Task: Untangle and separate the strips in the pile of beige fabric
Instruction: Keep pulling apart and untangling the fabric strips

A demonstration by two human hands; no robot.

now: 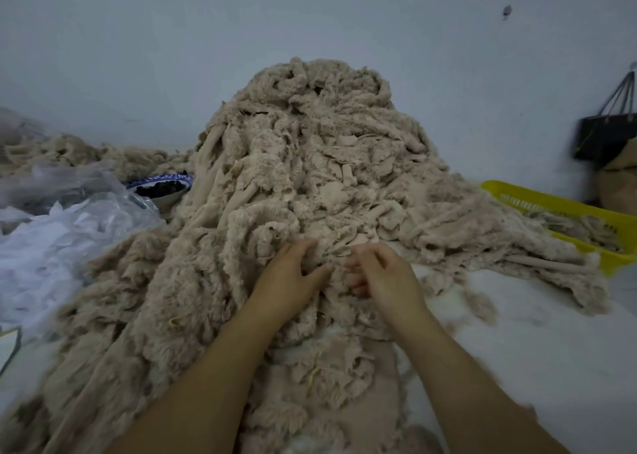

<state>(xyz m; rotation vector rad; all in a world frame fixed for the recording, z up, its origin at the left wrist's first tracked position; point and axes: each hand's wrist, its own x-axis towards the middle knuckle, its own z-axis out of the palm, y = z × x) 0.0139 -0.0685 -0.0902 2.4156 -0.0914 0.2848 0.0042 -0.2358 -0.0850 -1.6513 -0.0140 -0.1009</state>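
Since both forearms come in over a low apron of the pile (310, 150) that spills to the near edge, fabric lies under the wrists as well as ahead of them. The left hand (291, 276) and right hand (384, 276) meet at the foot of the slope, level and close but not touching, a puckered knot (336, 264) of cloth between them. On the left the fingers (298, 248) are curled down into the fabric and grip a bunch, thumb spread toward the other hand. On the right the fingers (358, 283) are curled, tips turned in to that same knot; blur hides whether they pinch a strip or only touch it. From both hands the bulk lies straight ahead and upward, and the strips (213, 164) I can follow run lengthwise down the slope toward the person. I judge that a pull back toward the body would draw a strip along its length, while parting the hands sideways would work across the knot; neither hand is clearly nearer to it. Beyond, the pile peaks against the wall (448, 57), its right skirt lapping into a basket (551, 205), a bowl (162, 186) tucked at its left.
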